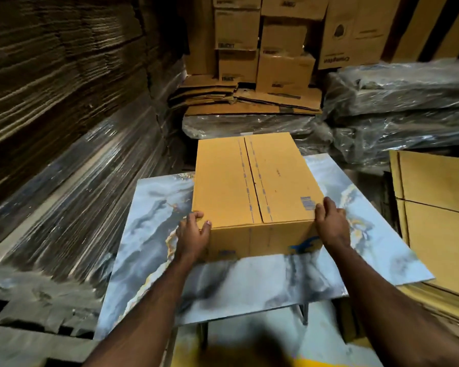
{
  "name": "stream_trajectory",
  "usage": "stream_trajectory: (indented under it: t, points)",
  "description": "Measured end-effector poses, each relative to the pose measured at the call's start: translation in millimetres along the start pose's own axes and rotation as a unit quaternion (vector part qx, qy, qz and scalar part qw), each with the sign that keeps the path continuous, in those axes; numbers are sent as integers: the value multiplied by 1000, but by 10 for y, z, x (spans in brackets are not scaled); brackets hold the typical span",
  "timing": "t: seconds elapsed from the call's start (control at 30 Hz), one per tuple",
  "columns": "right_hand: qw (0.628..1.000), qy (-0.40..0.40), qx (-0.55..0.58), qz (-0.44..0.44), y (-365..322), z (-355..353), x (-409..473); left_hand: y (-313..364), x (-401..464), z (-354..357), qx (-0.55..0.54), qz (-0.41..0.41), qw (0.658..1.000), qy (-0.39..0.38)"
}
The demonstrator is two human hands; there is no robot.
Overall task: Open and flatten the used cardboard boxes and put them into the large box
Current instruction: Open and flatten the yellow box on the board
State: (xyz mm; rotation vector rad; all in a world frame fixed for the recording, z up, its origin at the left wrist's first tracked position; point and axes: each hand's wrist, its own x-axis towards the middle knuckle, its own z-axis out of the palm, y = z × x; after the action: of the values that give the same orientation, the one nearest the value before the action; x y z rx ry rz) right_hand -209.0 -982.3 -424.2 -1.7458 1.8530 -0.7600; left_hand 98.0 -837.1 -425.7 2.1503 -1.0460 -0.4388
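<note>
From the head view, a closed cardboard box (pixel 255 192) sits on the marbled blue-grey surface (pixel 249 282) in front of me, its top flaps meeting along a centre seam that runs from near to far, with a blue printed mark on its near face. My left hand (pixel 192 235) is at the box's near left corner, thumb up on the top edge and fingers wrapped round the left side, so my grip there is closed on the box. My right hand (pixel 330 225) is at the near right corner, fingers laid over the top edge and palm against the right side, likewise holding the box. The box reaches the far edge of the surface. To the right, beside the surface, lies a stack of flattened cardboard sheets (pixel 435 207). Far behind, folded cartons (pixel 247 99) lie under standing stacked boxes (pixel 263 41), with plastic-wrapped bundles (pixel 398 107) at far right. On the left rises a tall wall of stacked flat cardboard (pixel 59 83), its lower part wrapped in film. I cannot tell which container is the large box.
</note>
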Motion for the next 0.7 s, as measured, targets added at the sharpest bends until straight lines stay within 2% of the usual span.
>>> stream_trajectory:
  t: [0.17, 0.3, 0.37, 0.4, 0.43, 0.5, 0.53, 0.6, 0.7]
  points:
    - [998, -25, -39, -39, 37, 19, 158, 4, -68, 64, 5, 41, 997, 68]
    - [997, -49, -9, -62, 99, -5, 292, 25, -102, 150, 44, 68, 988, 135]
    - [997, -48, 65, -11, 147, -30, 299, 122, -88, 196, 84, 104, 974, 184]
    - [986, -53, 152, 46, 177, -49, 300, 210, -63, 215, 104, 122, 967, 200]
    - [957, -62, 258, 121, 228, -59, 303, 322, -44, 228, 118, 149, 961, 203]
    - [875, -81, 406, 251, 389, -87, 336, 576, 12, 269, 125, 225, 951, 171]
    - [852, -96, 420, 297, 492, -93, 360, 700, 42, 299, 135, 260, 947, 133]
    - [829, -140, 398, 367, 657, -74, 342, 884, 117, 372, 189, 283, 940, 21]
    - [806, -196, 388, 403, 817, 50, 308, 893, 227, 514, 312, 223, 914, -134]
